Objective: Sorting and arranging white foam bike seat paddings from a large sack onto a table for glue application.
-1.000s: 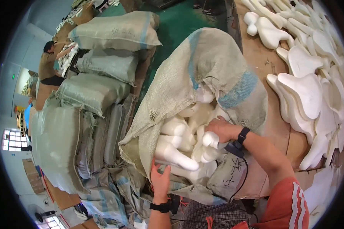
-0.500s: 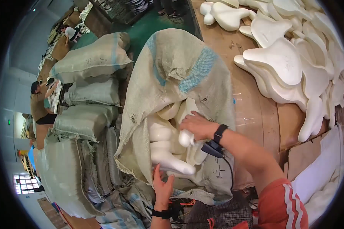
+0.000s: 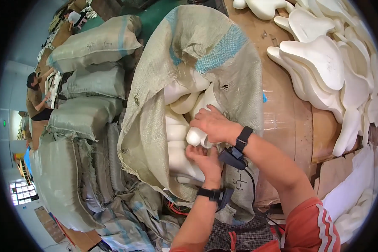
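Observation:
An open woven sack point(image 3: 206, 54) lies in front of me, its mouth full of white foam pieces point(image 3: 180, 126). My right hand point(image 3: 214, 124) is closed around the end of one white foam piece point(image 3: 196, 136) at the sack's mouth. My left hand point(image 3: 203, 161) sits just below it, fingers curled under the same piece and against the foam beneath. Both wrists carry black bands with small devices and a cable.
A cardboard-covered table point(image 3: 281, 105) at the right holds stacked white flat foam shapes point(image 3: 327, 71). Several filled sacks point(image 3: 88, 113) pile up at the left, with loose empty sacks point(image 3: 126, 222) below. Another person point(image 3: 35, 98) works at far left.
The view has shifted closer to the sack. My left hand has risen from below the sack's mouth to meet my right hand on the white piece.

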{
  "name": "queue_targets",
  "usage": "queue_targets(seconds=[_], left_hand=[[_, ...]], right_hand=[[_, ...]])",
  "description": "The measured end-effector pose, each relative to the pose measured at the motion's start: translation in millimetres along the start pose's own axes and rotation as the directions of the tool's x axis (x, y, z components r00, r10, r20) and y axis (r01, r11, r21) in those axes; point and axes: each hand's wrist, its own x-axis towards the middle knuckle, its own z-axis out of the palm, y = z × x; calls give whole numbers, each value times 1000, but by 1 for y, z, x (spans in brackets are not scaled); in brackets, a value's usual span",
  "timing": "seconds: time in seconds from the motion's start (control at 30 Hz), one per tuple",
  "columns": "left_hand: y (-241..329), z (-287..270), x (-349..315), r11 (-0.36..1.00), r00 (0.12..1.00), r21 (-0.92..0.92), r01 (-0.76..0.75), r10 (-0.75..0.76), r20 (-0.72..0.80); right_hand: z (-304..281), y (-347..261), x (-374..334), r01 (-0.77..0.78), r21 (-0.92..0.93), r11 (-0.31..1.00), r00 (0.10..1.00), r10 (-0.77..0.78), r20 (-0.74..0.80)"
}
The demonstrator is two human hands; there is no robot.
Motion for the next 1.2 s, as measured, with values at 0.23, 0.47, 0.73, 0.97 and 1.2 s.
queue_targets(seconds=[0.23,0.47,0.73,0.97,1.2], left_hand=[[6,13,23,760,837,-352,546,-517,182],[84,-6,8,963,971,-138,232,-221,93],[212,-88,4,993,958,-106,-49,77,276],[262,-108,-50,933,906,-317,169,-21,423],[330,-80,-126,962,672,-242,130,94,735]], right_hand=[[-5,-3,-1,-22,-15,1000,999,23,47],[-58,-35,-11,171,132,976,978,-153,-138],[-156,-103,-38,386,384,838,909,-275,-314],[-156,-156,-106,181,592,785,939,42,-342],[-155,-194,-216,119,270,955,547,164,-821]])
